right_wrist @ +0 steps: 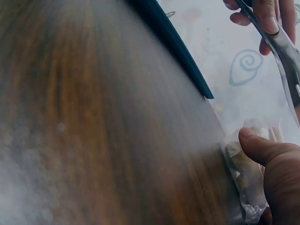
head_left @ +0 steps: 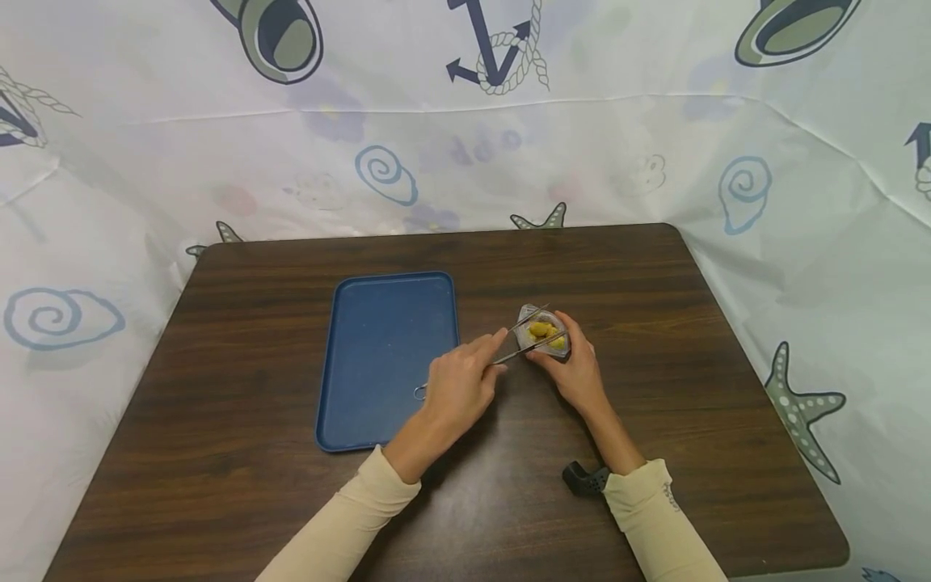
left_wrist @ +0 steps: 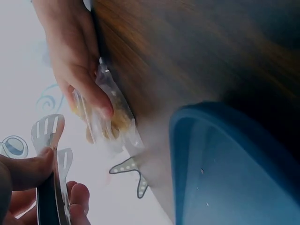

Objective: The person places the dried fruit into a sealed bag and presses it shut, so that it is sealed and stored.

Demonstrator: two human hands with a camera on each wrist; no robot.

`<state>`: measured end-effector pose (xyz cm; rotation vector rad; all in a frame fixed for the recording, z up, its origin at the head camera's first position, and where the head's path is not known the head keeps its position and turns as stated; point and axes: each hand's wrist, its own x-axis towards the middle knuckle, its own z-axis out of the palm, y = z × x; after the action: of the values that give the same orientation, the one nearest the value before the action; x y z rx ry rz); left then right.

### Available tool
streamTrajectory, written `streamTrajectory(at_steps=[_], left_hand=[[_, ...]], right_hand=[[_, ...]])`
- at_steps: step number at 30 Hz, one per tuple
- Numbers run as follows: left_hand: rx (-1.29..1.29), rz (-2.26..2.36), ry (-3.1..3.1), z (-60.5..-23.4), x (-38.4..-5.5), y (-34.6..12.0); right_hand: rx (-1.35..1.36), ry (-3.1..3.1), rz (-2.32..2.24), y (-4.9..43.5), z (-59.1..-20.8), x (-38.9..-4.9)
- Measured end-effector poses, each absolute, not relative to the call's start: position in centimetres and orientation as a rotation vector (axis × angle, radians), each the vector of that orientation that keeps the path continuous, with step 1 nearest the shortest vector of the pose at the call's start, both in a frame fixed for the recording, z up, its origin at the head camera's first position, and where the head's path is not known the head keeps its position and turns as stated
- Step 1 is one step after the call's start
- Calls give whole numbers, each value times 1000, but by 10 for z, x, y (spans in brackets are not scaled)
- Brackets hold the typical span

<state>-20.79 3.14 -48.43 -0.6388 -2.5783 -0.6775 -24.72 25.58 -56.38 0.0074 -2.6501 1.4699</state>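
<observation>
My left hand holds a pair of metal tongs, its thumb and fingers on the two arms. In the left wrist view the tongs show slotted tips, spread apart. A small wire ring at their back end sticks out behind the hand, over the tray. The tips overlap the mouth of a clear plastic bag in the head view. Inside the bag are several yellow pieces, their kind not plain. My right hand grips the bag from its right side, thumb at the near side, keeping the mouth facing up.
A blue rectangular tray with a raised rim lies left of the bag on the dark wooden table. A black strap-like device sits at the right wrist. Behind the table hangs a sea-patterned cloth.
</observation>
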Motion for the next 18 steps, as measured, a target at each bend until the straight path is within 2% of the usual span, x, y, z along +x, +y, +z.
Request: streamTrajectory(at_steps=[18], left_hand=[[-383,-778,-2725,-477,-201,-1]], right_hand=[[-15,-2656,1472,255,-564,-247]])
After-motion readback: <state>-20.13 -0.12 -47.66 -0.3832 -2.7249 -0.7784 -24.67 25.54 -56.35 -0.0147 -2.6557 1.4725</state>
